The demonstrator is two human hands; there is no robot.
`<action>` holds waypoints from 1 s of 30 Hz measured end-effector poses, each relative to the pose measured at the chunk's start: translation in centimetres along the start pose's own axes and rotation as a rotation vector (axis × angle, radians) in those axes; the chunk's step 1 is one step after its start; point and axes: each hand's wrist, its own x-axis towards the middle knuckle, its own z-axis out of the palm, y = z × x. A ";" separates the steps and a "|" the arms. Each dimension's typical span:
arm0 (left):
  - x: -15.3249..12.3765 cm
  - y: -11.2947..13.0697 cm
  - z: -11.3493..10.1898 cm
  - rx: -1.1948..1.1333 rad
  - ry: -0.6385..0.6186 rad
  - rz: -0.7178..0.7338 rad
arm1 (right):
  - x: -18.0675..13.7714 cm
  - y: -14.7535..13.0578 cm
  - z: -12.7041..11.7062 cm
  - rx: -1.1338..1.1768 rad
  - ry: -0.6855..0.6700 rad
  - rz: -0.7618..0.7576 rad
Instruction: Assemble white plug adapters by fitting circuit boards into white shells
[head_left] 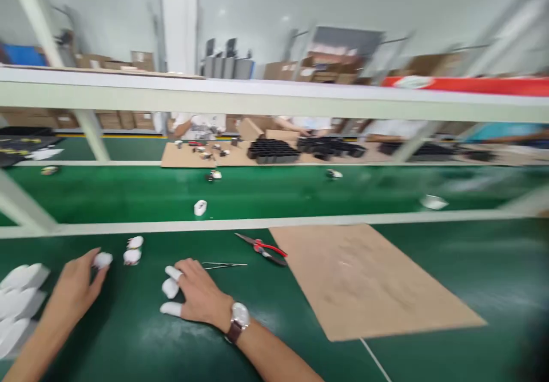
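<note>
My left hand pinches a small white rounded piece between thumb and forefinger, over the green tabletop. My right hand wears white finger cots and a wristwatch. Another white rounded piece sits between its thumb and fingers, low at the table. Between the hands, a bit farther away, lie two white pieces with reddish specks along their edges. Tweezers rest just beyond my right hand. To their right are red-handled pliers, jaws pointing left.
White moulded blocks stand at the left edge. A brown cardboard sheet covers part of the table on the right. Beyond a pale rail, a green belt carries scattered small parts. Shelf posts and a crossbeam span the view; people sit opposite.
</note>
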 end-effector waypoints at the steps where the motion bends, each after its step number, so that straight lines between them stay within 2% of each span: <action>1: -0.3 -0.2 -0.2 0.023 -0.011 -0.044 | -0.2 -0.1 -0.2 0.039 0.009 -0.007; 3: -0.6 0.0 0.0 0.015 -0.066 -0.123 | -0.5 -0.3 -0.4 0.085 0.009 -0.031; 5: -0.5 0.5 -0.3 0.006 -0.116 -0.112 | -0.8 -0.3 -0.6 0.103 0.009 -0.061; 6: -0.4 0.6 -0.9 0.030 -0.102 -0.108 | -0.9 -0.2 -0.6 0.107 0.010 -0.076; 8: -0.4 0.5 -3.2 0.112 -0.057 -0.091 | -0.9 0.1 -0.4 0.119 0.013 -0.103; 10: -0.9 -0.3 -6.5 0.221 -0.017 -0.098 | -0.8 0.3 -0.3 0.138 0.023 -0.109; 13: -2.4 -2.4 -11.2 0.352 -0.037 -0.158 | -0.6 0.3 -0.1 0.148 0.050 -0.072; 15: -3.5 -4.2 -12.9 0.385 -0.063 -0.190 | -0.6 0.3 -0.2 0.152 0.046 -0.053; 18: -4.0 -6.4 -13.8 0.380 -0.057 -0.221 | -0.5 0.3 -0.4 0.176 0.010 -0.049; 21: -3.2 -6.9 -14.5 0.330 -0.031 -0.296 | -0.6 0.4 -0.3 0.185 0.003 -0.048; 25: -2.8 -6.0 -16.0 0.261 -0.086 -0.425 | -0.7 1.1 0.6 0.167 0.017 -0.064; 27: -3.9 -5.3 -16.3 0.260 -0.154 -0.403 | -0.7 1.5 1.1 0.159 0.028 -0.082; 30: -6.9 -4.2 -15.5 0.315 -0.209 -0.305 | -0.7 1.9 1.6 0.152 0.054 -0.104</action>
